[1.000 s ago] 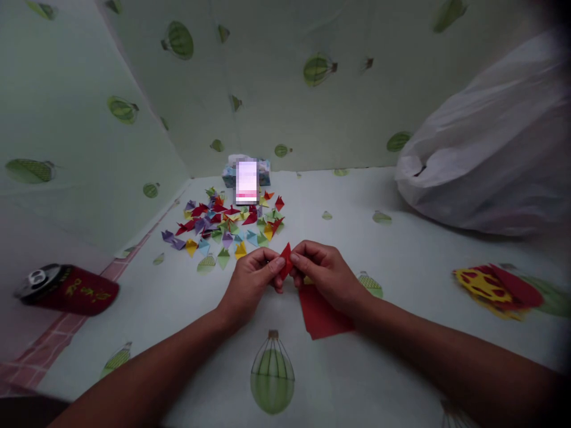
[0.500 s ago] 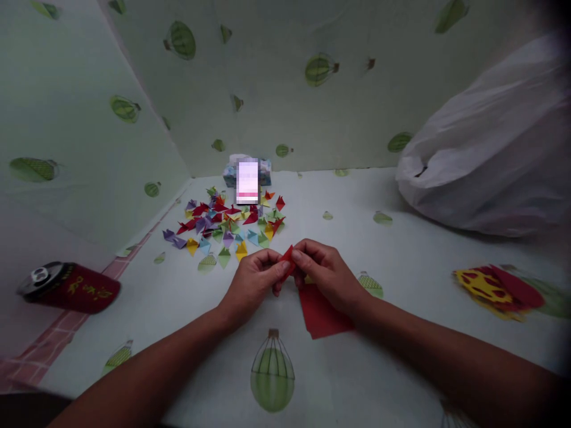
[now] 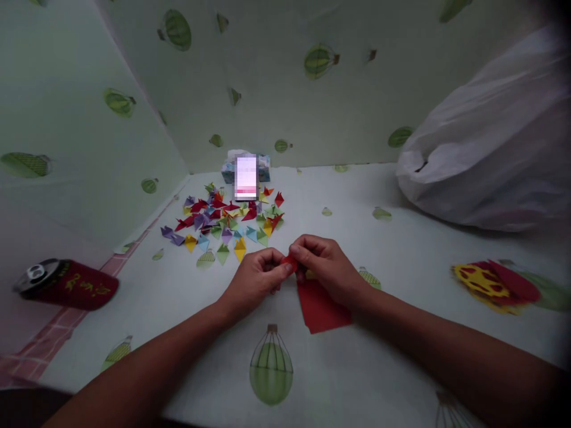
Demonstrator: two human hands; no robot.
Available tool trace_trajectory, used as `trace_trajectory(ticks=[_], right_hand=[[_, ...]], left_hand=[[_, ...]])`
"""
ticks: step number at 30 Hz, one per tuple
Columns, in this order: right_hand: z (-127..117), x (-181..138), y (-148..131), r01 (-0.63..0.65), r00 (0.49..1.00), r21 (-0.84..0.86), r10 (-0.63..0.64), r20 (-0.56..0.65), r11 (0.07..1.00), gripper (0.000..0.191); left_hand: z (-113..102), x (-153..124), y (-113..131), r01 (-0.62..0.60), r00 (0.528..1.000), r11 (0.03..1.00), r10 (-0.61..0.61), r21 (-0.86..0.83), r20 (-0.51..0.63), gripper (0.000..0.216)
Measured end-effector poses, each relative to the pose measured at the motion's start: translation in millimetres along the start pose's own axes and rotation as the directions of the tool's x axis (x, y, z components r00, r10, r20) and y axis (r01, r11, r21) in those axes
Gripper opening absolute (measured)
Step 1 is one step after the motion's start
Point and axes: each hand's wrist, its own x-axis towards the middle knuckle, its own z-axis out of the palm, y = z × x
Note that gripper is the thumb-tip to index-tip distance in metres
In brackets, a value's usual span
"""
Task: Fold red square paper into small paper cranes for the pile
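Observation:
Between my fingertips is a small folded piece of red paper (image 3: pixel 290 262), mostly covered by the thumbs. My left hand (image 3: pixel 260 270) pinches it from the left side. From the right, my right hand (image 3: pixel 328 267) grips its other edge with thumb and forefinger. Under my right hand lies a stack of red paper squares (image 3: pixel 323 306), with a bit of yellow showing at its far edge. Beyond my hands spreads a loose pile of small folded paper pieces (image 3: pixel 226 236) in red, purple, yellow, green, blue and orange.
Behind the pile, a lit phone (image 3: pixel 246 176) leans against a tissue pack (image 3: pixel 266 166). A red drink can (image 3: pixel 71 284) stands at the left edge. On the right are a white plastic bag (image 3: pixel 486 148) and a red and yellow cut-out item (image 3: pixel 495 285).
The red folded paper has turned between my fingers, and its pointed tip no longer shows above the thumbs. Both hands stay in nearly the same place. The view has shifted slightly.

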Motion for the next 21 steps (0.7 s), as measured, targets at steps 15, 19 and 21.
trace_trajectory(ticks=[15, 19, 21], right_hand=[[1.8, 0.5, -1.2, 0.027, 0.978, -0.008, -0.028, -0.208, 1.0, 0.034], [1.8, 2.1, 1.0, 0.04, 0.976, 0.024, -0.034, -0.215, 0.999, 0.032], [1.1, 3.2, 1.8, 0.035, 0.977, 0.051, -0.024, -0.21, 0.998, 0.031]], left_hand=[[-3.4, 4.6, -4.8, -0.066, 0.998, 0.991, 0.068, 0.113, -0.016, 0.027], [-4.9, 6.0, -7.7, -0.094, 0.995, 0.981, 0.1, 0.169, -0.029, 0.028], [-7.2, 8.0, -9.6, -0.128, 0.99, 0.976, 0.137, 0.178, -0.037, 0.028]])
